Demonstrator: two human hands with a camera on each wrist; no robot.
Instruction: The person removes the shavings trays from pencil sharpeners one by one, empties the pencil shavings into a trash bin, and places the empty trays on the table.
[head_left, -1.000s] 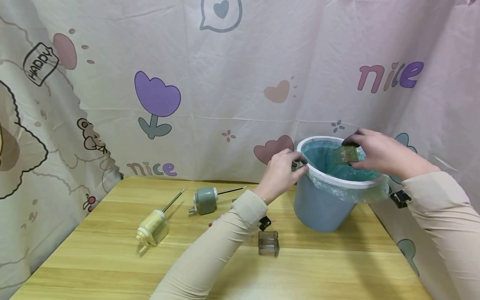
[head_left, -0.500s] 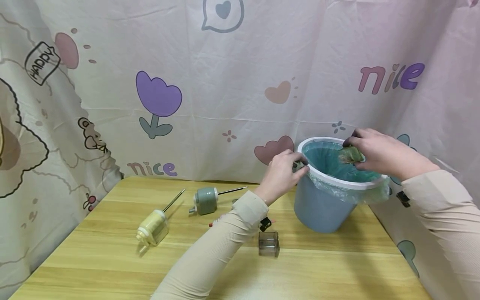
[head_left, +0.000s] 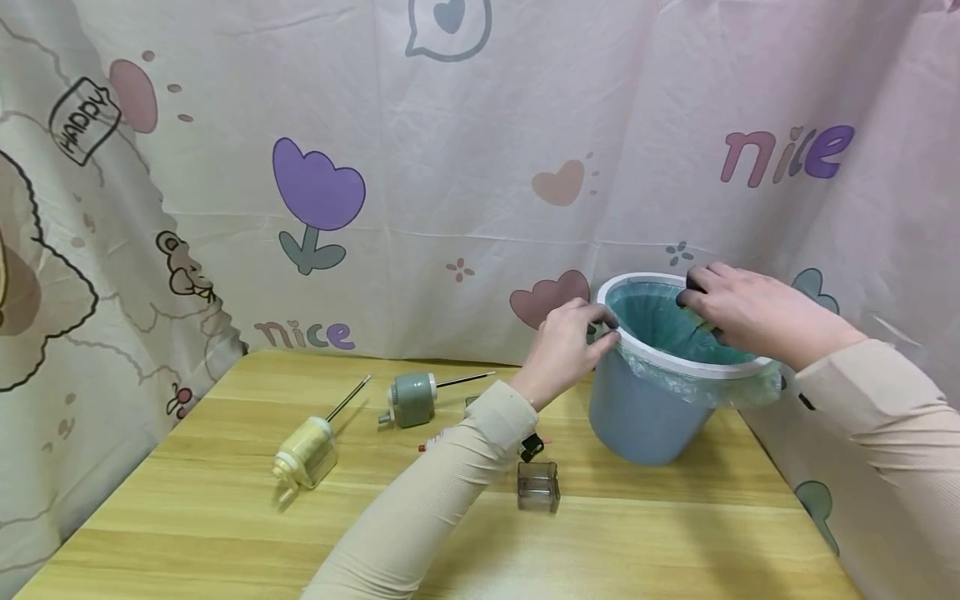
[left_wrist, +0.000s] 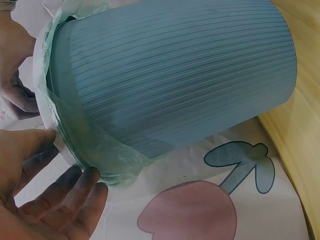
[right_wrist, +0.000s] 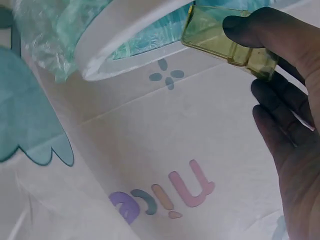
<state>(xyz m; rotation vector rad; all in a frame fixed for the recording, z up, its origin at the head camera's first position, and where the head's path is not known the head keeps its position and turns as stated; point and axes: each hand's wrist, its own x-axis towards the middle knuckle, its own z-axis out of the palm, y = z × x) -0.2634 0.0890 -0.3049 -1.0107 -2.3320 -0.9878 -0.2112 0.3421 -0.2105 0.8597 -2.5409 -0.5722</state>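
Observation:
A blue-grey trash can [head_left: 648, 417] with a white rim and a green plastic liner [left_wrist: 112, 155] stands at the right of the table. My left hand [head_left: 562, 343] pinches its near-left rim between thumb and index finger; the other fingers spread beside the liner in the left wrist view. Over the can's mouth, my right hand [head_left: 753, 315] grips a clear yellow-green shavings drawer [right_wrist: 217, 37] from a pencil sharpener. That drawer is mostly hidden by the hand in the head view. Dark smudges mark the fingertips.
A yellow sharpener [head_left: 307, 454] and a grey-green sharpener [head_left: 412, 402], each with a pencil in it, lie to the left. A smoky clear drawer [head_left: 537, 487] sits before the can. Behind my left forearm, a pinkish item [head_left: 432, 440] is partly hidden.
My right hand has turned over and tilted the drawer, whose clump of shavings showed before and is now out of sight. The left hand stays at the rim.

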